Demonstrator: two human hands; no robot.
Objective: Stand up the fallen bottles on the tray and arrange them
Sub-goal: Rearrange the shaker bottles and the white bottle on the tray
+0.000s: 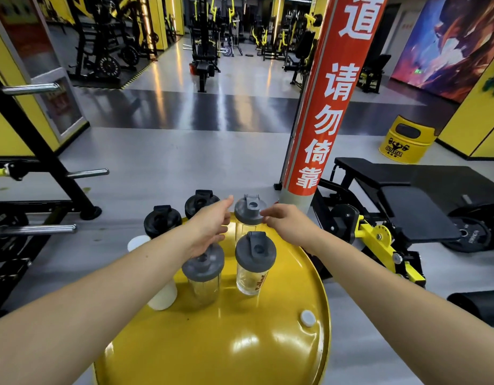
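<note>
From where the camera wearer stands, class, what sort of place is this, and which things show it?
Most likely a gym. A black weight bench stands at right, a weight plate lies beside it, and exercise machines line the far floor.

A round yellow drum top [240, 343] fills the lower centre of the frame. Upright on it stand three grey-lidded clear bottles [255, 263], two black bottles [159, 222] and two white cups [164, 297]; a white cap [307, 318] sits lower right.

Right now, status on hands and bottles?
Left hand and right hand open, flanking far grey-lid bottle. Every visible bottle upright on yellow drum top. Near grey-lid bottle crowds it.
</note>
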